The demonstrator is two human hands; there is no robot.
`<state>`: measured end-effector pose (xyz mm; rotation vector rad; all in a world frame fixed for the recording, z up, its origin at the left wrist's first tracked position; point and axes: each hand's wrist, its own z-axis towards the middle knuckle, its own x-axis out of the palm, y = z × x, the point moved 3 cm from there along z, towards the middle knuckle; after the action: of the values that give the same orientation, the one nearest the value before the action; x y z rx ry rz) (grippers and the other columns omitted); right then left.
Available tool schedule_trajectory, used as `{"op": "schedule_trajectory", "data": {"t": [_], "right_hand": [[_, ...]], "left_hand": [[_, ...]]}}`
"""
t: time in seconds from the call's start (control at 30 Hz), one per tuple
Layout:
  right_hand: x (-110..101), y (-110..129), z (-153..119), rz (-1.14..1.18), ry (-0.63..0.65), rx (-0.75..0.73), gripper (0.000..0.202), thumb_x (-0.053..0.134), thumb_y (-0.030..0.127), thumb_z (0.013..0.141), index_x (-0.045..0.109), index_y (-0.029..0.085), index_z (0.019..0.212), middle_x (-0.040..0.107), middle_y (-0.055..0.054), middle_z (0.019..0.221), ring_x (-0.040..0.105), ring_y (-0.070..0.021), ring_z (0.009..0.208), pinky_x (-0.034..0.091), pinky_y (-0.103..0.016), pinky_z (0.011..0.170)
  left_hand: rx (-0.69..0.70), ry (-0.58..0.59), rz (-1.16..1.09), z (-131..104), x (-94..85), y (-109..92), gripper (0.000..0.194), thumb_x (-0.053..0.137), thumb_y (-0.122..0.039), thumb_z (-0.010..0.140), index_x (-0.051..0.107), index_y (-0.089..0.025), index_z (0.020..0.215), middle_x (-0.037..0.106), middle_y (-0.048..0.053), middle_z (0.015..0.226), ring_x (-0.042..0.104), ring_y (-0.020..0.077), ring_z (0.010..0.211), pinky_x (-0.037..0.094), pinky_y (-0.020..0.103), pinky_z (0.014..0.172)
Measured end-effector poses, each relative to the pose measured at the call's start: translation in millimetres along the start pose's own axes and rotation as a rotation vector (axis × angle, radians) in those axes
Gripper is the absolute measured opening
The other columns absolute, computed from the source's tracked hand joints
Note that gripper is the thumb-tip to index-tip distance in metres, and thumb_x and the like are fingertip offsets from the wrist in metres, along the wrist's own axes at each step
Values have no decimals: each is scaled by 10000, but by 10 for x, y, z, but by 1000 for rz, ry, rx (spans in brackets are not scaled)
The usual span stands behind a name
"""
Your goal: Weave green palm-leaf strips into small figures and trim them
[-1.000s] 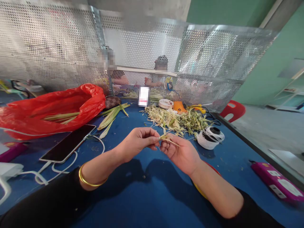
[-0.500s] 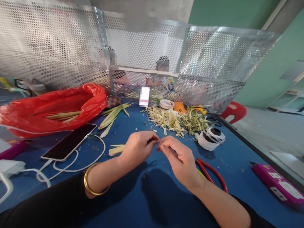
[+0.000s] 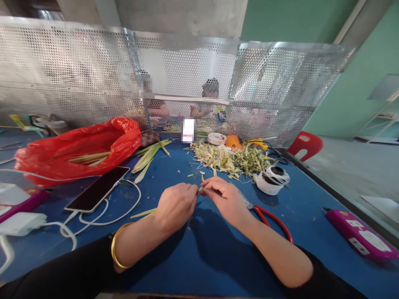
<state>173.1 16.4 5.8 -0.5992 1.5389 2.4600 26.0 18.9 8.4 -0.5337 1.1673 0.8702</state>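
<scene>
My left hand (image 3: 177, 207) and my right hand (image 3: 227, 200) meet above the middle of the blue table (image 3: 218, 270), fingertips almost touching. Between them shows a small pale green piece (image 3: 201, 189), pinched by the fingers of both hands. Pale yellow-green strips (image 3: 143, 213) lie on the table and run under my left wrist. Red-handled pliers or cutters (image 3: 274, 220) rest beside my right forearm. Beyond my hands is a heap of shredded plant pieces (image 3: 230, 160), with a spool of white cord (image 3: 272, 180) at its right.
A red plastic bag (image 3: 77, 153) with long stalks, a phone (image 3: 98, 189) and white cables lie left. Loose leaves (image 3: 149, 158) are behind. A purple power strip (image 3: 361, 234) lies right. Two people sit behind the perforated metal screen (image 3: 187, 62).
The view has shifted slightly. Both hands are a little lower and further left, and my left hand has turned its back more upward. More of the pliers' metal part shows.
</scene>
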Motion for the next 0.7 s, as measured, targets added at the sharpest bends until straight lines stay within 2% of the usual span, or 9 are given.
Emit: {"op": "schedule_trajectory", "data": {"t": [0.1,0.2,0.33,0.43,0.57,0.7], "right_hand": [[59,-17,-19,18,71,46,150,557,194,830,629,182,699,652,-41,905,604,-166,851,452,-283,798],[119,-47,-32,-5,145,73,116,557,170,823,648,181,752,673,-31,873,609,-167,826,455,-281,774],[138,-67,-36,-139,203,18,151,515,97,814,645,167,785,662,-33,822,598,-155,769,447,-257,712],[129,-81,-33,-255,249,-31,186,490,46,790,624,159,729,643,-32,776,585,-147,734,427,-245,682],[117,-125,-26,-284,286,-23,187,494,69,795,620,164,695,642,-28,724,582,-151,698,404,-245,639],[113,-169,-30,-279,302,-10,209,468,62,801,641,173,762,677,-34,794,605,-152,743,419,-245,666]], "left_hand": [[-3,53,39,-57,-3,5,208,384,-188,894,574,-176,808,633,41,739,617,199,722,445,299,630],[21,121,59,-45,-4,-7,190,402,-172,870,590,-156,842,636,68,752,624,225,748,466,316,644],[20,273,38,41,-34,-83,221,416,-117,827,623,-110,904,663,137,847,640,273,833,485,355,698],[-24,400,-19,98,-34,-158,243,445,-115,791,650,-87,918,687,170,854,661,310,826,493,384,689],[-81,477,-79,143,-21,-177,256,443,-154,776,682,-124,862,714,162,821,677,316,805,489,368,641],[-89,537,-165,152,-37,-42,259,445,-234,778,695,-182,821,726,109,827,674,266,799,459,307,622]]}}
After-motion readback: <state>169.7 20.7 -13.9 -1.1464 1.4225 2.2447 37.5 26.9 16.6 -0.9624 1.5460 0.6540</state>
